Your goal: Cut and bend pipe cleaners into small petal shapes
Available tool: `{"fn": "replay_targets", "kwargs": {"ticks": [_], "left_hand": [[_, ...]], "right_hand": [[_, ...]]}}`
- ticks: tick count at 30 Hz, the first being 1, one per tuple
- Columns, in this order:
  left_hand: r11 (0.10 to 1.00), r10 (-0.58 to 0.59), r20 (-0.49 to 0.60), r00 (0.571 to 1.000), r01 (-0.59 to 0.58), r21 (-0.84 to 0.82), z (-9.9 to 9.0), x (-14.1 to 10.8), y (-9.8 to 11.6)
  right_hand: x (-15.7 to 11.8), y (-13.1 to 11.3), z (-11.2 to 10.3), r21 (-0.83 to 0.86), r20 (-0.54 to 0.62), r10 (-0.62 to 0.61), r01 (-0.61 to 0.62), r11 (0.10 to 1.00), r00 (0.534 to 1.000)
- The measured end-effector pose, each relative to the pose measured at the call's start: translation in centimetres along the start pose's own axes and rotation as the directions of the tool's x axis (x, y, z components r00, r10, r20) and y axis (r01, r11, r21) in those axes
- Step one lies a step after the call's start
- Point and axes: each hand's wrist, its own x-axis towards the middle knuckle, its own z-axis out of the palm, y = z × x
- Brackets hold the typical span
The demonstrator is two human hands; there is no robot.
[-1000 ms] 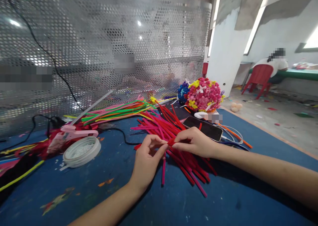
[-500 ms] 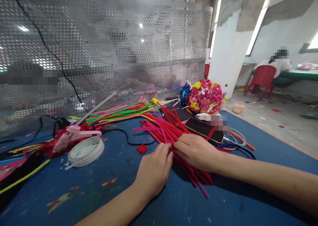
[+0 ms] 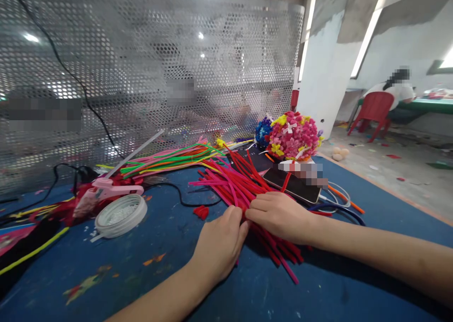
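Observation:
Red and magenta pipe cleaners lie in a loose bundle on the blue table. My left hand and my right hand meet over this bundle, fingertips almost touching. Both are closed in a pinch on a red pipe cleaner, whose free end sticks up behind my right hand. The part between the fingertips is mostly hidden. A small red fuzzy piece lies left of the bundle, near my left hand.
Left stand a pink glue gun and a white dish of clear beads. Behind are multicoloured pipe cleaners and a perforated metal screen. A phone, cables and a pink flower ball stand right. A person sits far off.
The free end of the red pipe cleaner has swung left and stands more upright. My fingertips have shifted slightly and stay close together. The view has moved a little.

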Motion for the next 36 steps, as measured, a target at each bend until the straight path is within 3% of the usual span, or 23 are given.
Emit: {"fn": "replay_targets", "kwargs": {"ticks": [9,14,18,22,26,28,32,34,36], "left_hand": [[0.997,-0.011,0.024,1.0,0.013,-0.078,0.3,0.2,-0.5],[0.998,0.014,0.035,0.999,-0.012,-0.063,0.2,0.1,-0.6],[0.997,0.07,0.055,0.996,-0.067,-0.048,0.2,0.2,-0.6],[0.995,0.057,0.058,0.997,-0.052,-0.086,0.1,0.4,-0.6],[0.97,0.046,0.056,0.997,-0.031,-0.242,-0.1,0.3,-0.7],[0.943,0.044,0.033,0.998,-0.03,-0.332,-0.1,0.3,-0.8],[0.833,-0.042,-0.015,0.999,0.027,-0.553,-0.1,0.4,-0.7],[0.675,-0.09,0.013,0.996,0.071,-0.734,-0.1,0.6,-0.5],[0.418,-0.114,0.104,0.988,0.143,-0.897,-0.3,0.7,-0.3]], "right_hand": [[0.2,0.5,-0.6,0.329,0.15,0.089,-0.134,0.935,0.985],[0.2,0.7,-1.3,0.446,0.193,0.031,-0.116,0.888,0.981],[0.0,0.9,-0.9,0.457,0.158,0.014,-0.086,0.885,0.987],[0.0,0.7,-0.3,0.479,0.103,0.121,-0.156,0.864,0.987],[0.1,0.4,-0.1,0.585,0.099,0.326,-0.32,0.745,0.94],[0.2,0.4,-0.1,0.609,0.104,0.348,-0.337,0.718,0.931],[0.3,0.6,-0.3,0.602,0.127,0.272,-0.292,0.743,0.954],[0.4,0.6,-0.5,0.64,0.124,0.257,-0.275,0.717,0.958],[0.5,0.5,-0.8,0.628,0.058,0.247,-0.227,0.744,0.967]]}}
